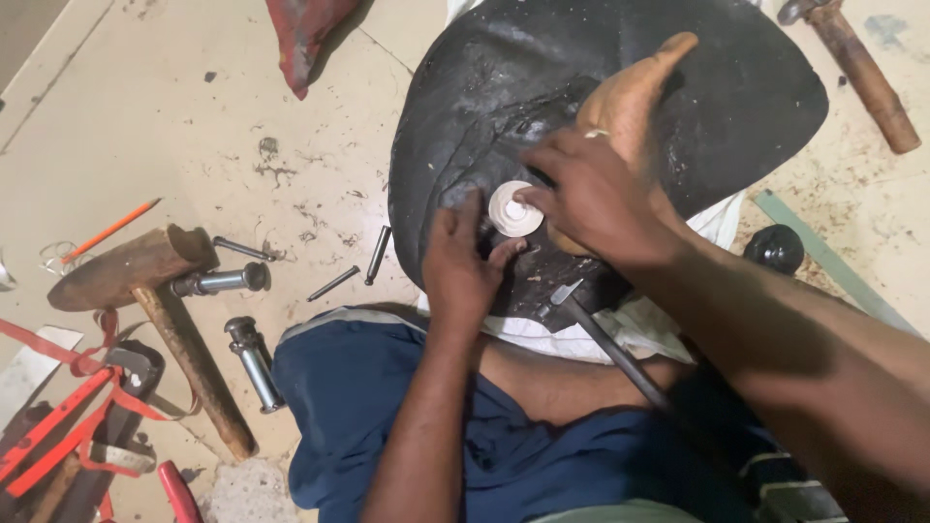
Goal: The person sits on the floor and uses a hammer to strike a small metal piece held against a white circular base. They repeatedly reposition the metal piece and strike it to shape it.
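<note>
Right hand (591, 199) fingertips pinched the small white disc (513, 208), which lay on the black leather pad (542, 77) over the lap; left hand (460, 261) fingers pressed flat beside it. Disc probably sat on a wooden form (630, 92), partly hidden. Steady pad pressure seemed advisable.
</note>
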